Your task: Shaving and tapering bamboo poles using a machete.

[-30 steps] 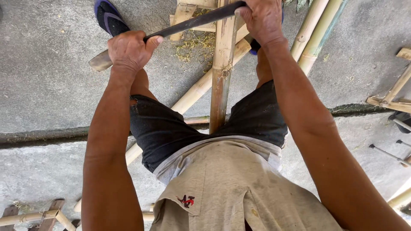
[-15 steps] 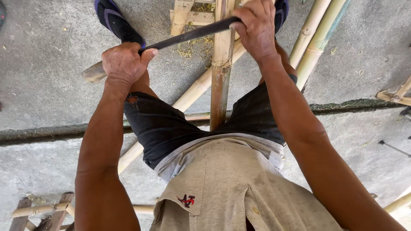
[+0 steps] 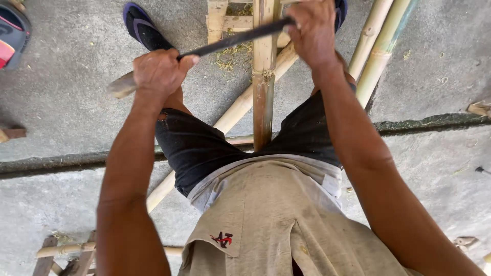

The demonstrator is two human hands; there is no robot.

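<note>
A long dark blade (image 3: pixel 232 41) lies crosswise over an upright bamboo pole (image 3: pixel 264 97) that runs between my legs. My left hand (image 3: pixel 159 72) grips the blade's wooden handle end at the left. My right hand (image 3: pixel 312 31) grips the blade's other end at the right of the pole. Bamboo shavings (image 3: pixel 227 57) lie on the concrete beyond the blade. A small bamboo frame (image 3: pixel 228 20) sits under the pole's far end.
Two more bamboo poles (image 3: pixel 376 51) lean at the right, another (image 3: pixel 230 115) crosses diagonally under my legs. My dark sandal (image 3: pixel 143 28) rests on the concrete floor (image 3: pixel 66 117). A floor crack (image 3: pixel 429 122) runs across. Bamboo pieces (image 3: pixel 61 250) lie bottom left.
Both hands and the blade have slid along the pole toward me, lower in view. The camera view shifted slightly.
</note>
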